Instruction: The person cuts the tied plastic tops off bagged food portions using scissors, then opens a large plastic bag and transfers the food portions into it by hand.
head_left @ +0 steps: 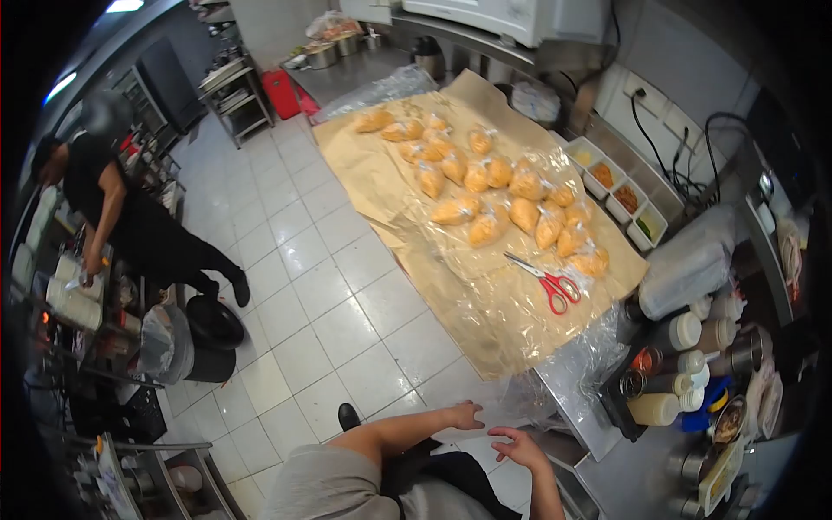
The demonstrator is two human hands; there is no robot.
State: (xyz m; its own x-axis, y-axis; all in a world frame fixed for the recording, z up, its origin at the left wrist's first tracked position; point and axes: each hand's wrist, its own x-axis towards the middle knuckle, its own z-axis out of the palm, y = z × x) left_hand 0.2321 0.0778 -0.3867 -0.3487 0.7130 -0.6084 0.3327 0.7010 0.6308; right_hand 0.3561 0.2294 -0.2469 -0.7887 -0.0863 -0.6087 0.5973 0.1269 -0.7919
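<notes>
My left hand [468, 415] is stretched out just off the near edge of the work table, fingers apart and nothing visible in them. My right hand [518, 447] is held close beside it, also open, with its fingers loosely bent. Clear plastic film [529, 400] hangs over the table edge just beyond both hands. On the brown paper [459, 303] covering the table sit several knotted clear bags of orange food [485, 227], bunched toward the middle and far end. A pair of red-handled scissors [548, 283] lies partly open nearer to me.
White containers of toppings [626, 199] line the table's right side. Sauce bottles and jars [685, 331] crowd the right counter. A co-worker in dark clothes [130, 208] stands at the left counter, near a lined bin [173, 342]. Tiled floor [303, 286] runs between.
</notes>
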